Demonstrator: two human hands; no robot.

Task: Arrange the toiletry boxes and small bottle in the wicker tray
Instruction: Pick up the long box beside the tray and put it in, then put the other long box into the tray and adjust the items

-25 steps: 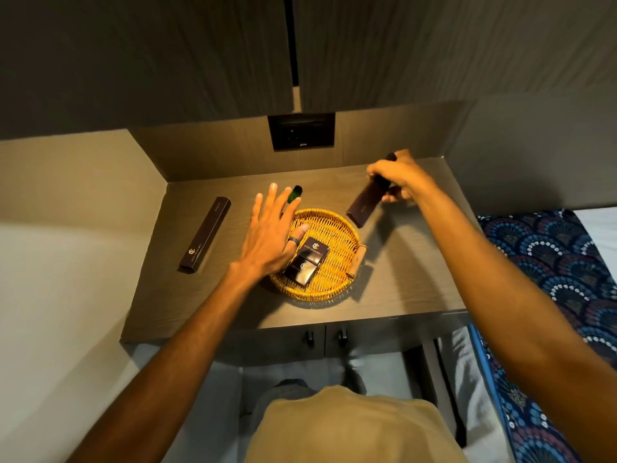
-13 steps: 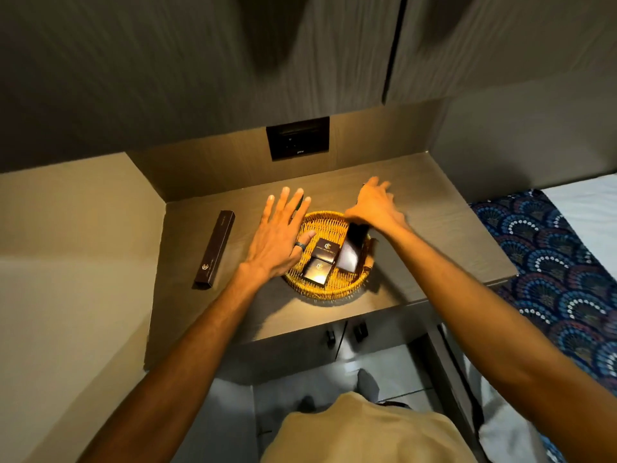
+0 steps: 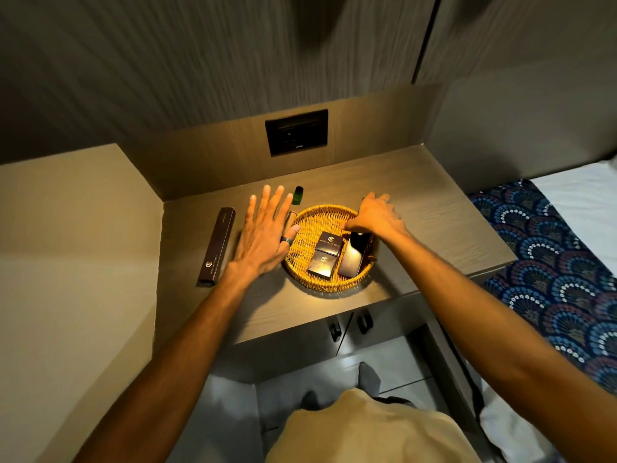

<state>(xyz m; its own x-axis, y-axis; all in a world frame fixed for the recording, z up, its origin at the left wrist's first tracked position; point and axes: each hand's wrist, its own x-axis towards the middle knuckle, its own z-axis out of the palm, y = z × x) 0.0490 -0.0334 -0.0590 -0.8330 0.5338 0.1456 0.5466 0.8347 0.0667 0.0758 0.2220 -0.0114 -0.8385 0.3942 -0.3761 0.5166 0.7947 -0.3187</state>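
Lowered into the wicker tray, the long box points away, right hand gripping it.

Four dark boxes, one bottle, one tray.

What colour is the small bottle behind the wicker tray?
Dark green; the small bottle shows best in the head view, the only view.

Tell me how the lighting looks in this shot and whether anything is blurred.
Head view: warm light pools on the wicker tray and both hands, left hand and right hand; glare whitens the long dark box in the tray; the upper cabinet panels are streaked with motion blur; wide-angle bending curves the desk edges.
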